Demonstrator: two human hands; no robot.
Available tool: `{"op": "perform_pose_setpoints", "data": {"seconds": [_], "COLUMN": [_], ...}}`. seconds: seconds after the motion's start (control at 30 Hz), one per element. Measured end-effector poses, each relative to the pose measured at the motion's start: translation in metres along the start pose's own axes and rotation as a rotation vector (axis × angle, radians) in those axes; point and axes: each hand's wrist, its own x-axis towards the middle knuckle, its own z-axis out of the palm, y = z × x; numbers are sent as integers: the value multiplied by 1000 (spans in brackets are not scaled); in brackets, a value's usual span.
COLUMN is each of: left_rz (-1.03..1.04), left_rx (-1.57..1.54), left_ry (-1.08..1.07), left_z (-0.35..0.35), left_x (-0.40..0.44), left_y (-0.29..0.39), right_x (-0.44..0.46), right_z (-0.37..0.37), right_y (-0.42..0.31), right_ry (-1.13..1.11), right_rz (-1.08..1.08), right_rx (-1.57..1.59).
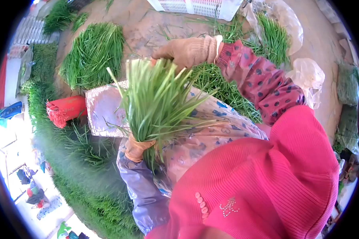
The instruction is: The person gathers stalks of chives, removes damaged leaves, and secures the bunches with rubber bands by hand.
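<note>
My left hand (137, 148), in a tan glove below a shiny lavender sleeve, is wrapped round the lower part of a bunch of chives (151, 103). The bunch stands upright, its pale stem ends at the top and green leaves fanning to the right. At those pale ends is my right hand (187, 52), also gloved, under a red dotted sleeve. Its fingers are bent and pressed together, partly hidden behind the stems; what they pinch does not show. A small orange-red spot is visible by its fingertips. Below the bunch, a patterned plastic apron (211, 137) covers my lap.
Left of the bunch are a worn, pale board (103, 109) and a red roll (66, 109) with a frayed end. A large heap of chives (94, 55) lies beyond. Loose chives (223, 85) spread under my right arm. A white plastic crate (195, 7) stands at the top.
</note>
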Motion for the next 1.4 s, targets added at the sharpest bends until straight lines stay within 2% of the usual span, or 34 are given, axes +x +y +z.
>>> {"op": "perform_pose_setpoints", "data": {"seconds": [0.07, 0.1, 0.13, 0.2, 0.23, 0.27, 0.33, 0.37, 0.47, 0.5, 0.63, 0.67, 0.73, 0.8, 0.83, 0.87, 0.93, 0.97, 1.0, 1.07, 1.1, 1.13, 1.2, 1.23, 1.3, 1.33, 1.4], "left_rz": [157, 206, 200, -370, -395, -392, -344, -279, -292, -288, -308, -349, -319, -288, -281, -273, -216, -244, -268, -198, -240, -283, -288, -262, -237, -215, -192], "left_rx": [13, 373, 375, -685, -710, -709, -598, -650, -645, -645, -674, -739, -679, -620, -490, -359, -249, -370, -493, -487, -403, -318, -418, -445, -475, -385, -295], "left_ry": [110, 110, 107, 81, 88, 85, -74, -157, -62, -53, -37, 6, 30, 55, 78, 105, 124, 158, 190, 178, 184, 190, 182, 173, 164, 170, 173], "left_z": [-1, -6, -2, 5, 6, 6, 3, -1, -2, -4, -8, -8, -8, -7, -7, -7, -4, -2, 1, -2, -3, -4, -4, -3, -3, -5, -8], "left_x": [-3, -10, -13, -18, -18, -18, -23, -27, -33, -33, -30, -28, -28, -27, -27, -27, -24, -26, -25, -25, -21, -19, -20, -19, -20, -23, -25], "left_y": [-38, -65, -37, 17, 16, 15, 10, -13, -1, 0, -5, -7, 2, 4, -2, -10, -5, -1, 11, -10, -8, -4, 10, 16, 10, -4, -26], "right_x": [1, -5, -8, -9, 2, 2, 3, -6, 3, 0, -16, -10, -1, -6, -4, -3, -5, -8, -9, -11, -8, -7, -12, -11, -7, -12, -29], "right_z": [11, 7, 1, -10, 2, 1, -11, -20, -38, -38, -34, -24, -7, 2, 1, 5, 14, 20, 20, 20, 23, 20, 8, 2, -5, -12, -27], "right_y": [-2, -13, -21, -32, -25, -21, -28, -34, 21, 20, 11, 16, 16, -5, -8, -4, 3, 5, 5, 6, 14, 24, 54, 78, 119, 100, 54], "right_ry": [141, 157, 157, 109, 310, 312, 483, 577, 560, 554, 334, 312, 269, 17, 3, 1, 217, 325, 321, 515, 634, 632, 898, 897, 1096, 1094, 765], "right_rz": [-144, -216, -217, -63, -125, -123, 188, 148, 108, 101, -15, -57, -142, 37, 97, 93, 83, 110, 110, 380, 320, 319, 188, 187, 14, 15, 298], "right_rx": [1015, 1075, 1081, 606, 433, 429, 868, 1090, 1219, 1217, 611, 583, 530, 352, 522, 522, 872, 964, 963, 952, 1102, 1101, 1184, 1183, 1381, 1379, 933]}}
